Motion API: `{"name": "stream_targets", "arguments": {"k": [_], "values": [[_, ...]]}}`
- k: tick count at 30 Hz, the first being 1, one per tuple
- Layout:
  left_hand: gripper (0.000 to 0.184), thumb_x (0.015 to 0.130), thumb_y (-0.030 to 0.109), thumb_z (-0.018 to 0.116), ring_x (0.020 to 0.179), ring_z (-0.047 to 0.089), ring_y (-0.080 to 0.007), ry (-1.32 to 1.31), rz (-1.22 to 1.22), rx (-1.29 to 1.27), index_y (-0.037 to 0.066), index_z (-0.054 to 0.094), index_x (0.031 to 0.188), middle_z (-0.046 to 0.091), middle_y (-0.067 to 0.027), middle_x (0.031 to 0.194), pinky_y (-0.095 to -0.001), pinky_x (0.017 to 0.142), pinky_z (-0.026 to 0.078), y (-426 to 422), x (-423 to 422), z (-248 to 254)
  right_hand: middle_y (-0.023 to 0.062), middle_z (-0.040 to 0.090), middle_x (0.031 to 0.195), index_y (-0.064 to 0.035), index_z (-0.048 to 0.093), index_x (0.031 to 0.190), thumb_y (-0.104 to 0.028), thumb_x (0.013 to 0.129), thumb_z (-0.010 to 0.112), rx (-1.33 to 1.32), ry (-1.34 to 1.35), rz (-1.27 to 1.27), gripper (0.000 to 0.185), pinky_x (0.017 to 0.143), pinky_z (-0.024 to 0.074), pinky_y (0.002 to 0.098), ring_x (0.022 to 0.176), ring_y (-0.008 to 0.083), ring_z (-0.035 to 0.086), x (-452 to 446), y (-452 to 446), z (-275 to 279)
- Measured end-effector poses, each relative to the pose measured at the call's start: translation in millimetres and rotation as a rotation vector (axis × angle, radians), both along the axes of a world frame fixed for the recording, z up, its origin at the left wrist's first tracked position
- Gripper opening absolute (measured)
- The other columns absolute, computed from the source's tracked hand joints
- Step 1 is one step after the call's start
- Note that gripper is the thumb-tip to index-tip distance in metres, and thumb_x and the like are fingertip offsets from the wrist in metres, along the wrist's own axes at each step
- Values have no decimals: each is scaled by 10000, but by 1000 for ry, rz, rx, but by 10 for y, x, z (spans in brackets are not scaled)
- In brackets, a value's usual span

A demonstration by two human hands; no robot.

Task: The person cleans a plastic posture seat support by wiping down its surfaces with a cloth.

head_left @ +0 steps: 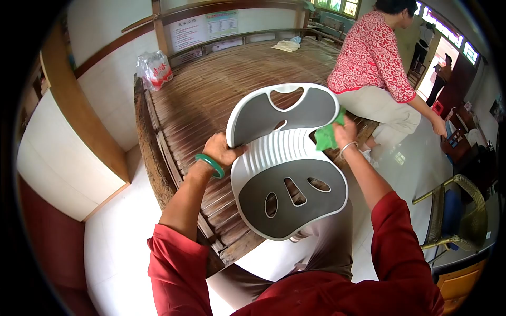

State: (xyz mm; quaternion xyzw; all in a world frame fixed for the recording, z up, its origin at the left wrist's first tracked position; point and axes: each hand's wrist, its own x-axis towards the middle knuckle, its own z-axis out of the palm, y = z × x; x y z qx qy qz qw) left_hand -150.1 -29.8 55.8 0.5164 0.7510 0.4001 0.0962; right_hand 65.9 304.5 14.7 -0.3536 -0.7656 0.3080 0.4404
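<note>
A white and grey plastic seat with a backrest [290, 197] stands before me at the edge of the bamboo bed, with cut-out holes in both its panels. My left hand [222, 149], below a green bangle, grips the left edge where the backrest meets the ribbed middle. On the opposite side, my right hand [345, 132] holds a green cloth [326, 138] against the seat's right edge by the backrest. Part of the cloth hides behind my fingers.
The slatted bamboo bed [211, 102] spreads behind the seat, bearing plastic-wrapped bottles [154, 69] and a pale cloth [286, 46]. A person in a red patterned top [369, 55] sits on its right edge. A gold-framed chair [464, 210] stands at right, a cabinet [68, 158] at left.
</note>
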Motion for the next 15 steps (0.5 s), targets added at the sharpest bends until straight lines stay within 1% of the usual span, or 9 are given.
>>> {"name": "stream_targets", "arguments": {"k": [1, 3, 7, 9, 11, 12, 13, 14, 15], "values": [[304, 746, 262, 690, 888, 638, -380, -2, 5, 0, 94, 693, 999, 677, -195, 927, -416, 767, 503, 1, -4, -8, 200, 670, 878, -59, 652, 996, -112, 729, 584, 14, 103, -61, 281, 769, 478, 407, 843, 357, 642, 33, -402, 408], [289, 750, 255, 687, 885, 631, -389, 58, -8, 43, 101, 694, 995, 674, -195, 923, -430, 767, 502, -1, -7, -18, 176, 664, 889, -32, 639, 994, -88, 752, 562, 147, 314, -5, 259, 775, 472, 394, 811, 329, 628, -5, -98, 318], [293, 748, 274, 684, 891, 630, -387, 90, 18, -22, 101, 694, 985, 673, -199, 912, -438, 768, 501, -16, 22, 27, 155, 644, 900, -8, 621, 1003, -70, 774, 546, 222, 437, 21, 249, 771, 467, 378, 787, 301, 610, 9, -625, 829], [269, 746, 259, 666, 892, 629, -389, 102, 46, -22, 87, 699, 951, 672, -205, 902, -438, 770, 500, -12, 60, 27, 135, 630, 895, -7, 604, 1020, -63, 790, 535, 400, 485, 106, 247, 743, 472, 367, 780, 269, 606, -27, -817, 964], [311, 766, 247, 645, 923, 621, -389, 151, 63, -124, 84, 665, 1029, 670, -194, 947, -406, 790, 493, 16, 54, -7, 137, 614, 868, -13, 596, 1009, -85, 793, 547, 451, 407, 236, 232, 710, 474, 364, 785, 272, 606, -74, -1211, 1120], [315, 772, 191, 640, 936, 637, -354, 139, 65, -140, 79, 652, 1066, 675, -184, 963, -415, 807, 493, 30, 72, 0, 123, 630, 931, 9, 597, 1074, -54, 831, 538, 518, 248, 315, 258, 755, 471, 339, 821, 235, 602, -89, -1327, 1108], [315, 772, 191, 640, 936, 637, -354, 140, 64, -140, 79, 652, 1066, 675, -184, 963, -415, 807, 493, 58, 73, -51, 153, 622, 954, 6, 603, 1069, -57, 809, 541, 700, 220, 377, 275, 765, 479, 361, 827, 293, 611, -151, -1555, 1173], [316, 754, 140, 626, 923, 629, -378, 39, 5, 17, 66, 649, 1060, 666, -209, 940, -417, 809, 493, 98, 69, -143, 174, 615, 1005, 5, 612, 1062, -97, 771, 556, 823, 121, 416, 313, 801, 479, 394, 900, 343, 601, -205, -1734, 1199], [322, 736, 89, 612, 909, 620, -402, -63, -57, 174, 53, 645, 1055, 657, -234, 917, -420, 811, 493, 132, 89, -196, 177, 613, 1055, -2, 629, 1033, -142, 729, 572, 1058, 128, 361, 340, 856, 464, 439, 1004, 356, 575, -295, -1931, 1217]]}}
